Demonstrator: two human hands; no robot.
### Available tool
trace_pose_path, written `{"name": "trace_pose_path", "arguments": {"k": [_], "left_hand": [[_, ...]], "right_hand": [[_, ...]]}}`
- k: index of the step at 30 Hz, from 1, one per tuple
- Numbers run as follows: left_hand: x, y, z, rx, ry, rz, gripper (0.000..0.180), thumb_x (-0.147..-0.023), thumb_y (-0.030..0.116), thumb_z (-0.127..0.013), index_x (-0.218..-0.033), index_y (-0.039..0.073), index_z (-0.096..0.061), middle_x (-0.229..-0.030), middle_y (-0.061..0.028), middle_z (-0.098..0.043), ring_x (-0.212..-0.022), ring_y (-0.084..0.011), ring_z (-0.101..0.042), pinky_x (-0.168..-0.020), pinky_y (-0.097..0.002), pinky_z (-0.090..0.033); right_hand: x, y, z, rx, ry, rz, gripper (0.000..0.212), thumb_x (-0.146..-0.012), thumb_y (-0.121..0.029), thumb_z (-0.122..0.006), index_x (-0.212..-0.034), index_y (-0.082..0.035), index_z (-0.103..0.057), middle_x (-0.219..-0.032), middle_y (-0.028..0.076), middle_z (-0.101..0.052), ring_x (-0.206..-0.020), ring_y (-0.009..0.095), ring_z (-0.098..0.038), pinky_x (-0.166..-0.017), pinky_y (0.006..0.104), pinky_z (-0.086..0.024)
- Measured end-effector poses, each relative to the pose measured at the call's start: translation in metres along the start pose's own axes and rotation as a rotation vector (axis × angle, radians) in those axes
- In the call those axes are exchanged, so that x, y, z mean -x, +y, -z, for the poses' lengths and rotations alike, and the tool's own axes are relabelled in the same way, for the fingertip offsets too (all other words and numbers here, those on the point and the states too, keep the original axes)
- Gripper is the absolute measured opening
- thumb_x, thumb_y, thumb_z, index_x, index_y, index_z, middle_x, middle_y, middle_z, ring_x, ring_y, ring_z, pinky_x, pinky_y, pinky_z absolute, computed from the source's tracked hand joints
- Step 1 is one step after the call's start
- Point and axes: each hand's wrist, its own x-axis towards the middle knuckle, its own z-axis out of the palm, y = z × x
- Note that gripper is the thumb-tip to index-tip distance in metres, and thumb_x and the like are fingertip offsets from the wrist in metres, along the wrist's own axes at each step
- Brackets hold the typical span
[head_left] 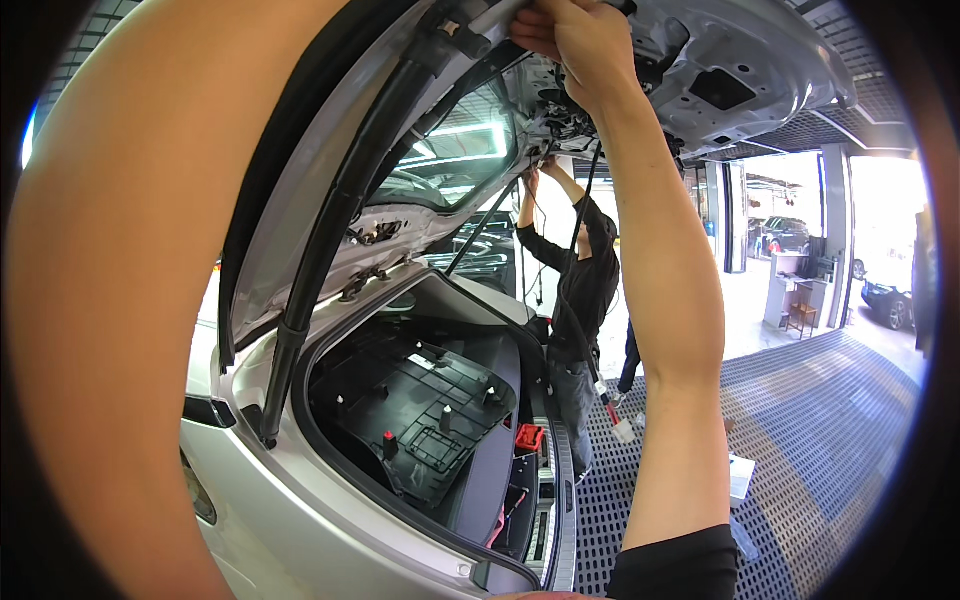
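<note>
My right hand [588, 50] is raised to the underside of the open silver tailgate [775, 60], at its top edge in view. Its fingers are curled; whatever they grip is hidden. My left arm [120, 260] sweeps up the left side, and its hand lies beyond the upper edge. Between my arms a black tailgate strut [345, 200] runs from the car body up to the tailgate. Near my right hand, wiring and bare metal show where the tailgate's inside is uncovered. A black cable [592, 190] hangs down from there.
A co-worker in black [585, 280] reaches up to the tailgate's far side. A black plastic trim panel [430, 410] with pale clips lies in the trunk, near a red object [530, 437]. Perforated grey flooring [800, 440] spreads at right; a white box [741, 478] rests there.
</note>
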Motion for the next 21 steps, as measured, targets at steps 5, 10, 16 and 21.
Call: {"name": "trace_pose_path", "arguments": {"k": [5, 10, 16, 21], "left_hand": [[-0.002, 0.003, -0.003, -0.073, 0.02, 0.088, 0.066, -0.071, 0.05, -0.087, -0.111, -0.001, -0.075, -0.109, -0.0226, -0.075, -0.102, -0.0355, -0.073, -0.088, -0.0426, -0.058], [0.01, 0.022, 0.008, 0.002, 0.005, 0.237, 0.062, -0.071, 0.049, -0.087, -0.112, 0.004, -0.076, -0.113, -0.0183, -0.076, -0.105, -0.0324, -0.074, -0.09, -0.0419, -0.058], [0.011, 0.023, 0.007, 0.011, 0.053, 0.27, 0.051, -0.073, 0.041, -0.083, -0.111, 0.006, -0.078, -0.113, -0.0163, -0.076, -0.106, -0.0316, -0.073, -0.09, -0.0415, -0.058], [0.006, 0.015, 0.004, 0.014, -0.019, 0.214, 0.047, -0.073, 0.04, -0.083, -0.102, 0.003, -0.079, -0.102, -0.0187, -0.077, -0.095, -0.0335, -0.074, -0.082, -0.0422, -0.059]], "right_hand": [[-0.001, -0.01, -0.002, -0.004, -0.009, -0.017, 0.04, -0.098, -0.031, -0.072, -0.105, 0.008, -0.07, -0.096, 0.02, -0.074, -0.088, 0.03, -0.075, -0.082, 0.0374, -0.061], [0.01, -0.047, 0.017, 0.065, -0.106, -0.184, 0.028, -0.097, -0.014, -0.07, -0.114, 0.007, -0.068, -0.11, 0.02, -0.073, -0.101, 0.033, -0.074, -0.09, 0.0386, -0.061], [0.001, -0.087, 0.004, 0.451, -0.125, -0.269, 0.055, -0.099, -0.047, -0.066, -0.104, 0.008, -0.067, -0.091, 0.021, -0.074, -0.082, 0.033, -0.076, -0.076, 0.0411, -0.065], [-0.013, -0.087, -0.008, 0.522, -0.07, -0.401, 0.061, -0.097, -0.054, -0.064, -0.098, 0.008, -0.068, -0.088, 0.022, -0.073, -0.075, 0.033, -0.074, -0.073, 0.0435, -0.064]]}}
